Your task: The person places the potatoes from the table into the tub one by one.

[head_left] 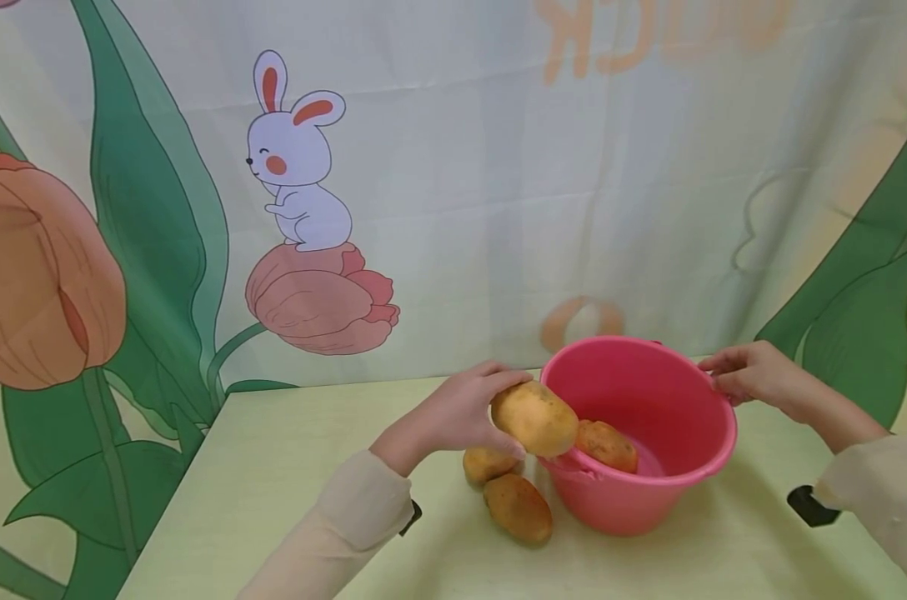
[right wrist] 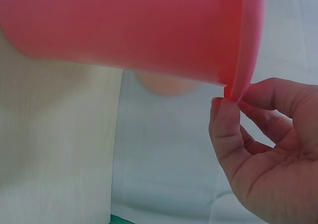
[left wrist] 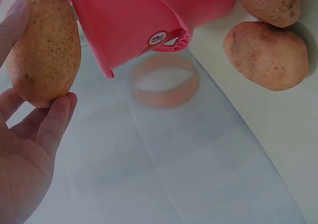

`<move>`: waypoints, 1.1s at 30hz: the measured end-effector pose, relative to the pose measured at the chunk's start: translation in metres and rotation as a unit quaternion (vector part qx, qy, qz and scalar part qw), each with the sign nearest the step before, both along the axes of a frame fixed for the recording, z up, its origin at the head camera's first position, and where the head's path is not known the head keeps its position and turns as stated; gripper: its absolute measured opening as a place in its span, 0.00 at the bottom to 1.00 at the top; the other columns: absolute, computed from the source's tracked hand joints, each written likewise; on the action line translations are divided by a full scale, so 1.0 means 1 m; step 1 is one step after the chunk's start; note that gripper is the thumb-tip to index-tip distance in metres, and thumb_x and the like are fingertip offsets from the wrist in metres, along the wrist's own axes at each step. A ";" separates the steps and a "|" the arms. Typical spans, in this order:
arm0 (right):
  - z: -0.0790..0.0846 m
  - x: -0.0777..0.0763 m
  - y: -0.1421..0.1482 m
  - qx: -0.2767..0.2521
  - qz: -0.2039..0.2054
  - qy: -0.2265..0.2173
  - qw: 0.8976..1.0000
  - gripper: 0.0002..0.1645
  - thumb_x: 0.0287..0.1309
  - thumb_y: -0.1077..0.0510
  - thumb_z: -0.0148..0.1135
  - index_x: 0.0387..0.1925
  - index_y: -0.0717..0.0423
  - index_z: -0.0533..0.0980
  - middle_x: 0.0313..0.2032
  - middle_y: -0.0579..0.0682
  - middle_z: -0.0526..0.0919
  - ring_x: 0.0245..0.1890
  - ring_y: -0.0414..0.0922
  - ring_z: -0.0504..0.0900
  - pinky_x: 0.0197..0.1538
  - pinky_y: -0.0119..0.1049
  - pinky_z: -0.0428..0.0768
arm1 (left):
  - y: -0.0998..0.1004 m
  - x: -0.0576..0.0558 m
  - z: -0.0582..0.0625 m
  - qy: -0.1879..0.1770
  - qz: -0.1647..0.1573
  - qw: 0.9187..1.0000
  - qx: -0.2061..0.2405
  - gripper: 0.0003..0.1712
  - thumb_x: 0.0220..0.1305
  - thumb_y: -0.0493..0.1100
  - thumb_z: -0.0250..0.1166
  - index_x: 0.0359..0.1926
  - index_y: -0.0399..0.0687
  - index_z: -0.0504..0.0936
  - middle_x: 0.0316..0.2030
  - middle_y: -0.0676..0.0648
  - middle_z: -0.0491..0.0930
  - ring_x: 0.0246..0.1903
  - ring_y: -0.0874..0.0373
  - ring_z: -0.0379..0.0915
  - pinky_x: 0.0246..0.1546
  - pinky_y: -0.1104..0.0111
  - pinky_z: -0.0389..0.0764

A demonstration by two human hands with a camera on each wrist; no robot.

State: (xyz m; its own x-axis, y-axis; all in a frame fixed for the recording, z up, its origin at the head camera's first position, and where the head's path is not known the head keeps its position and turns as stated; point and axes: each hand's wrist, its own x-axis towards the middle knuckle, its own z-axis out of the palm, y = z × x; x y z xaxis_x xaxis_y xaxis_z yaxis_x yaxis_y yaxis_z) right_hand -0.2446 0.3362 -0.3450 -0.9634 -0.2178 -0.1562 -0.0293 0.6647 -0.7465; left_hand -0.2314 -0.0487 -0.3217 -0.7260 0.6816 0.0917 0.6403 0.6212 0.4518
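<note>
My left hand (head_left: 472,410) grips a potato (head_left: 536,418) at the left rim of a pink bucket (head_left: 611,504). In the left wrist view the thumb and fingers wrap the held potato (left wrist: 45,47), which has brown specks. Another potato (head_left: 606,445) lies inside the bucket. Two more potatoes sit on the table left of the bucket: a front potato (head_left: 518,510) and a rear potato (head_left: 489,465), partly hidden by my left hand. On the far side, my right hand (head_left: 757,382) pinches the bucket's right rim; the right wrist view shows thumb and fingertips (right wrist: 227,115) at that rim.
The pale table (head_left: 296,467) ends at a hanging cloth backdrop (head_left: 453,208) printed with a rabbit and tulips. The bucket stands near that back edge. A black wrist device (head_left: 812,506) shows at the right sleeve.
</note>
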 end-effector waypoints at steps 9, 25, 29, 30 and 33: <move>-0.001 -0.001 0.001 -0.002 0.000 0.001 1.000 0.26 0.56 0.62 0.51 0.54 0.74 0.63 0.40 0.61 0.78 0.29 0.42 0.80 0.35 0.37 0.80 | 0.015 -0.005 0.005 0.006 -0.018 1.000 -0.006 0.45 0.38 0.57 0.72 0.60 0.57 0.65 0.54 0.54 0.67 0.52 0.61 0.64 0.47 0.71 0.73; 0.000 -0.001 0.000 -0.002 0.001 0.006 1.000 0.25 0.56 0.62 0.51 0.53 0.74 0.64 0.41 0.62 0.78 0.29 0.42 0.80 0.35 0.37 0.80 | 0.042 -0.016 0.012 -0.018 -0.023 0.999 -0.035 0.47 0.39 0.58 0.71 0.62 0.57 0.62 0.57 0.53 0.66 0.54 0.59 0.63 0.49 0.69 0.72; 0.000 -0.001 0.000 -0.008 0.000 0.003 1.000 0.25 0.56 0.62 0.51 0.53 0.75 0.64 0.41 0.62 0.78 0.30 0.42 0.81 0.35 0.37 0.80 | 0.049 -0.017 0.012 -0.017 -0.028 0.999 -0.041 0.46 0.40 0.57 0.70 0.62 0.56 0.62 0.57 0.52 0.66 0.54 0.59 0.63 0.49 0.71 0.72; 0.000 -0.001 0.000 -0.009 0.001 0.003 1.000 0.25 0.57 0.62 0.51 0.53 0.75 0.64 0.41 0.62 0.78 0.30 0.42 0.81 0.35 0.37 0.80 | 0.051 -0.017 0.012 -0.018 -0.030 0.999 -0.042 0.46 0.40 0.57 0.70 0.62 0.55 0.62 0.57 0.52 0.65 0.54 0.58 0.63 0.49 0.71 0.72; 0.000 -0.001 0.000 -0.010 -0.001 0.001 1.000 0.25 0.56 0.62 0.51 0.53 0.74 0.64 0.41 0.61 0.78 0.30 0.42 0.81 0.36 0.38 0.80 | 0.054 -0.019 0.009 -0.026 -0.028 0.998 -0.042 0.46 0.41 0.56 0.70 0.62 0.55 0.62 0.58 0.52 0.65 0.55 0.58 0.62 0.49 0.71 0.72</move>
